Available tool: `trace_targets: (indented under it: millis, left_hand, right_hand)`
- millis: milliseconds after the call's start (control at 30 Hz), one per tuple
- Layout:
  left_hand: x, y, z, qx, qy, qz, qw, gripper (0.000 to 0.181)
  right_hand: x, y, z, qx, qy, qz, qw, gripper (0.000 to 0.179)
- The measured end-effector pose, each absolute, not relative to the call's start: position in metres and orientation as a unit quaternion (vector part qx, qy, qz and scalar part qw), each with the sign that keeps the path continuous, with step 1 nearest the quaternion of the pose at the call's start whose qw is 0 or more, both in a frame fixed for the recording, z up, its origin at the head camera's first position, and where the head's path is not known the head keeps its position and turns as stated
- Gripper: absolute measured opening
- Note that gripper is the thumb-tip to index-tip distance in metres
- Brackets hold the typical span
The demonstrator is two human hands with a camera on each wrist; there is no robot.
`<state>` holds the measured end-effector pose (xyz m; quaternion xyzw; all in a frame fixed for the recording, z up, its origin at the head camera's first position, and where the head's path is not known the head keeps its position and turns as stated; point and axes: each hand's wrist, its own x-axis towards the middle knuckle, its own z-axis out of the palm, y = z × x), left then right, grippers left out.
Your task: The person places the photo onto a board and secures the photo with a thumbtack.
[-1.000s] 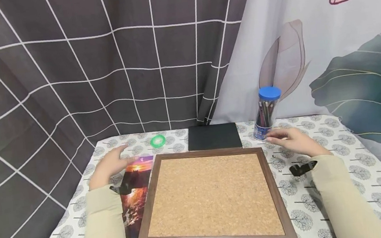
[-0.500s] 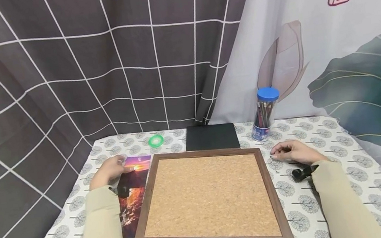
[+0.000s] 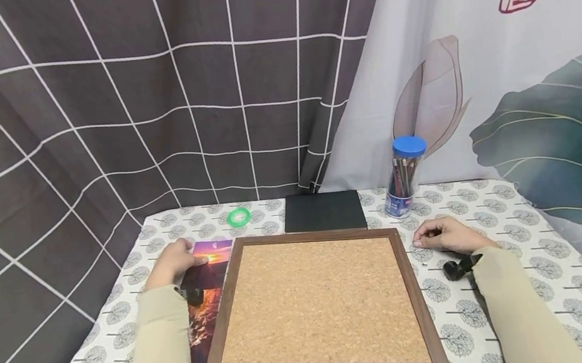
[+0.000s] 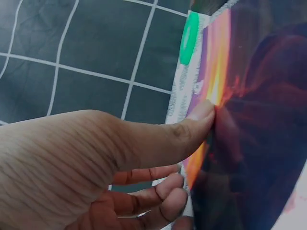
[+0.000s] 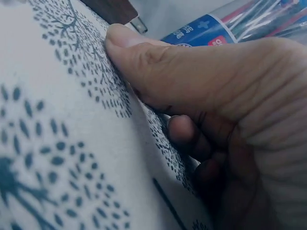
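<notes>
At the left, my left hand pinches the upper left edge of a glossy sunset photo print. The left wrist view has the thumb flat on the print and the other fingers bent at its edge. Beside the print lies a cork board in a brown wooden frame. My right hand rests on the cloth to the right of the board, fingers curled. Close to its thumb tip is a small shiny piece; I cannot tell whether the fingers hold it, as the index fingertip is hidden.
A green ring and a flat black rectangular item lie behind the board. A clear jar of pencils with a blue lid stands beyond my right hand. A tiny object lies near the board's right side. Curtains close off the back.
My right hand has come down and nearer from beside the jar to the cloth by the board. My left hand has lowered onto the print and its fingers have closed at the edge.
</notes>
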<state>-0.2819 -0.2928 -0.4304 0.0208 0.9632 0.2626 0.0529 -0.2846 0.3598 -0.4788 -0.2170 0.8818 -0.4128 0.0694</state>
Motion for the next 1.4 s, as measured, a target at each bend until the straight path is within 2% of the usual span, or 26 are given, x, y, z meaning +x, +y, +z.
trace_targets:
  millis: [100, 200, 300, 433, 533, 767, 900, 1000, 1100, 1400]
  left_hand:
    - [-0.283, -0.291, -0.434, -0.004, 0.957, 0.282, 0.06, 0.045]
    - [-0.284, -0.292, -0.435, -0.007, 0.956, 0.289, 0.054, 0.028]
    - [-0.285, -0.293, -0.433, -0.001, 0.955, 0.294, 0.043, 0.02]
    - [-0.285, -0.292, -0.429, 0.003, 0.95, 0.31, 0.036, 0.018]
    - [-0.286, -0.293, -0.426, 0.006, 0.947, 0.32, 0.02, 0.024]
    - [-0.285, -0.298, -0.42, 0.012, 0.925, 0.378, -0.042, 0.052]
    - [-0.284, -0.296, -0.413, 0.008, 0.913, 0.394, -0.107, 0.065]
    - [-0.286, -0.293, -0.409, -0.018, 0.907, 0.39, -0.157, 0.061]
    - [-0.287, -0.29, -0.407, -0.045, 0.894, 0.407, -0.183, 0.056]
    - [-0.287, -0.283, -0.397, -0.051, 0.868, 0.457, -0.186, 0.052]
  right_hand:
    - [-0.284, 0.36, -0.481, -0.208, 0.886, -0.411, 0.056, 0.008]
    - [-0.284, 0.36, -0.483, -0.169, 0.898, -0.405, 0.016, 0.016]
    - [-0.284, 0.36, -0.484, -0.117, 0.903, -0.413, -0.012, 0.025]
    - [-0.285, 0.361, -0.485, -0.088, 0.903, -0.421, -0.008, 0.034]
    - [-0.287, 0.362, -0.485, -0.082, 0.908, -0.41, -0.01, 0.035]
    - [-0.289, 0.359, -0.484, -0.071, 0.915, -0.398, -0.001, 0.035]
    - [-0.287, 0.357, -0.481, -0.072, 0.918, -0.39, -0.006, 0.035]
    - [-0.287, 0.356, -0.48, -0.073, 0.919, -0.387, -0.01, 0.035]
    - [-0.287, 0.355, -0.48, -0.073, 0.919, -0.387, -0.009, 0.035]
    - [-0.29, 0.357, -0.486, -0.067, 0.919, -0.388, -0.012, 0.036]
